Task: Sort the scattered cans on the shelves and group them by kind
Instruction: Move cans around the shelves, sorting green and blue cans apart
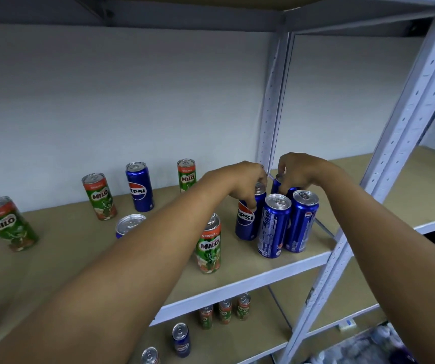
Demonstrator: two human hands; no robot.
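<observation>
Pepsi cans are gathering at the right end of the shelf [237, 274], close by the upright post [384, 179]; we see our left hand [245, 185] curled over the top of one blue Pepsi can [246, 219], fingers pinching its rim, the can upright on the board; our right hand [300, 172] pinches the top of a rear Pepsi can [276, 183], mostly hidden behind the cluster; two more Pepsi cans stand in front, one [273, 227] showing its label text, the other [301, 222] just beside it, touching or nearly so; a Milo can [209, 245] stands near the front edge under our left forearm; further left stand another Pepsi can [139, 187] and three Milo cans [100, 197], well apart; on the lower shelf [263, 334] we make out three small Milo cans [224, 311] in a row.
</observation>
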